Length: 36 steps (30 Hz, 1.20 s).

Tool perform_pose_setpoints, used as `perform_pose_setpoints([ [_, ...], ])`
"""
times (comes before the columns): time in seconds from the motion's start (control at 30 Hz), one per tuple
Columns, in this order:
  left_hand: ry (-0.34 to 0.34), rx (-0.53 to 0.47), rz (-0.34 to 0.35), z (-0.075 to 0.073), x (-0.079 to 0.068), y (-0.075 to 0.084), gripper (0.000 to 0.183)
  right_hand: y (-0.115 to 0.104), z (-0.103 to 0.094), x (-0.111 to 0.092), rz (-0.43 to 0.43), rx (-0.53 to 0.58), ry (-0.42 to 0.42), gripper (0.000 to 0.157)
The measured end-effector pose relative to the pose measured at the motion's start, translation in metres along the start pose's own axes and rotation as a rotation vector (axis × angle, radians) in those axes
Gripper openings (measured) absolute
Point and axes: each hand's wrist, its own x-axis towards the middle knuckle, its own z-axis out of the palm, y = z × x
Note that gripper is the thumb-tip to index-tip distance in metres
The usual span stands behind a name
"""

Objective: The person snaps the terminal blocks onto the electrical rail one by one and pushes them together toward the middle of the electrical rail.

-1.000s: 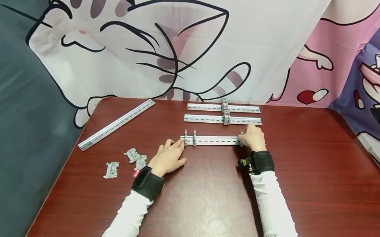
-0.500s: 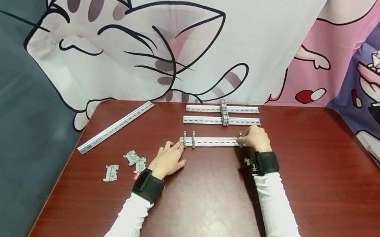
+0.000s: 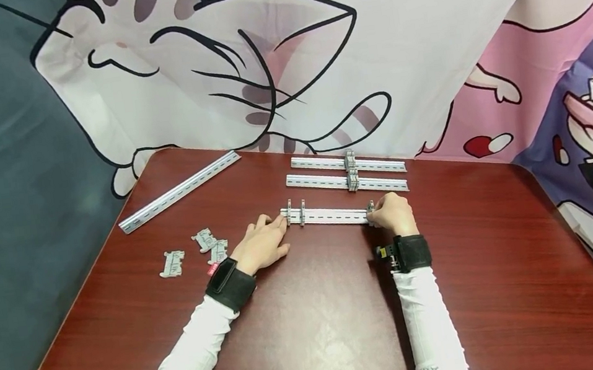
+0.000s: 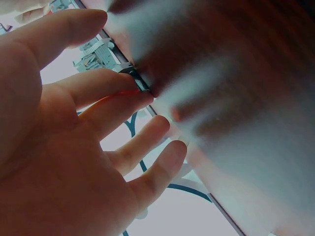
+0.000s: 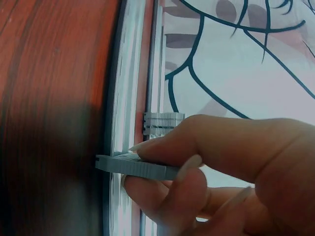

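Observation:
A slotted metal DIN rail (image 3: 334,216) lies across the middle of the table. My left hand (image 3: 262,246) rests at its left end, fingers loosely extended and spread in the left wrist view. Two thin grey terminal blocks, one (image 3: 289,213) at the left end and another (image 3: 303,213) just right of it, stand upright on this rail. Near the right end, my right hand (image 3: 393,214) pinches a third grey terminal block (image 5: 138,168) between thumb and fingers. In the right wrist view that block sits crosswise over the rail, its outer part hidden by the fingertips.
Behind lie two parallel rails, a nearer (image 3: 315,181) and a farther (image 3: 316,162), with grouped terminal blocks (image 3: 351,171) at mid-length. A bare rail (image 3: 179,192) lies slanted at the back left. Loose terminal blocks (image 3: 172,264) lie left of my left hand. A printed curtain (image 3: 423,37) hangs behind.
My right hand has shifted slightly left along the rail with the pinched terminal block. The left hand stays at the rail's left end; the head view shifts a little.

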Motion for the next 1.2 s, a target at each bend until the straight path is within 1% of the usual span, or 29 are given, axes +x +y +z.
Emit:
perform_pose_setpoints([
  [0.2, -0.006, -0.001, -0.003, 0.0, 0.0, 0.0, 0.059, -0.009, 0.003, -0.002, -0.012, -0.004, 0.008, 0.014],
  [0.37, -0.004, -0.001, -0.004, 0.001, 0.0, 0.0, 0.059, -0.011, 0.007, -0.003, -0.024, -0.012, 0.009, 0.019],
  [0.5, -0.003, 0.002, -0.006, 0.001, 0.0, 0.0, 0.06, -0.013, 0.009, -0.003, -0.017, -0.016, 0.007, 0.021],
  [0.87, 0.002, 0.018, -0.017, 0.001, 0.002, 0.0, 0.058, -0.019, 0.012, -0.003, -0.032, -0.006, 0.019, 0.021],
  [1.2, -0.005, 0.008, -0.017, 0.002, 0.002, 0.001, 0.059, -0.018, 0.015, -0.002, -0.054, 0.016, 0.029, 0.017],
])
